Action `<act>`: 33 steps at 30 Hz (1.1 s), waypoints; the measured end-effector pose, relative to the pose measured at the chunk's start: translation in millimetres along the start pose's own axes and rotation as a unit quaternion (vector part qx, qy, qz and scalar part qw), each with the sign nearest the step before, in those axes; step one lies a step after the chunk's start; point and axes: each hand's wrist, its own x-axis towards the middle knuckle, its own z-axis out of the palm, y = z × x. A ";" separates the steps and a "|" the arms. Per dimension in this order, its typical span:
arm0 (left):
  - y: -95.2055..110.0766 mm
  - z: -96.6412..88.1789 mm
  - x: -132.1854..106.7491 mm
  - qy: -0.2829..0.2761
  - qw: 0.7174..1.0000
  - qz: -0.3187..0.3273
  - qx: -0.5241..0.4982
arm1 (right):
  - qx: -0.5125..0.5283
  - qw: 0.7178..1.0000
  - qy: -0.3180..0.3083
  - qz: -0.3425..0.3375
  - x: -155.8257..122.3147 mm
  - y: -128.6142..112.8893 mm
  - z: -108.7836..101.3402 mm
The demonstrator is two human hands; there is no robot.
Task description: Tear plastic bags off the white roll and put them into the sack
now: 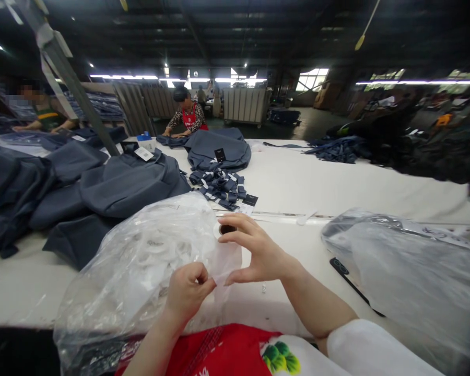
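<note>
My right hand (260,250) has its fingers curled at a small roll (216,230) with a brown core, the index and middle fingers across it and the thumb lower down, apart from them. A pale translucent strip (225,258) hangs from the roll. My left hand (190,290) is closed, pinching the strip's lower end between thumb and forefinger. Beneath and left of it lies a large clear plastic bag (141,256) with white ring-shaped rolls inside. Whether the strip is tape or sticker backing I cannot tell.
Dark blue fabric bags (129,183) are piled at left. Bundled blue straps (221,185) and black tags (249,200) lie ahead. A phone (350,284) rests partly under another plastic bag (407,271) at right. A co-worker (188,117) sits across the table; a metal post (74,78) leans at left.
</note>
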 end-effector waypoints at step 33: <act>-88.0 -60.0 -11.5 0.025 0.981 -0.104 0.163 | 0.032 0.815 0.352 0.460 -141.2 126.7 -60.6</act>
